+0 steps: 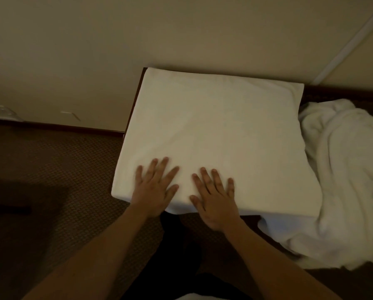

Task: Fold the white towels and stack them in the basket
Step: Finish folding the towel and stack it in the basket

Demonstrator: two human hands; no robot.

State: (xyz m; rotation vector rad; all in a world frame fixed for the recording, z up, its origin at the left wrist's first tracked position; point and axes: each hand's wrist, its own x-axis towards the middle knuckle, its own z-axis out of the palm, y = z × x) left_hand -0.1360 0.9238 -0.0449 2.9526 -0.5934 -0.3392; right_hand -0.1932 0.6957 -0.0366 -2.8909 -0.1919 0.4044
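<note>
Smoothing folded white towel (213, 131) near table's front edge, left hand (154, 187) and right hand (215, 200) spread flat; pressing evenly advisable before refolding.

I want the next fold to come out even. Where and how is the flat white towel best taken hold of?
Probably at the two near corners of the flat white towel, pinched from the person's side and carried toward the far edge. It lies smooth and square, its near edge hanging free over the surface's edge. The left hand and right hand rest flat just inside that edge, so each need only slide outward.
</note>
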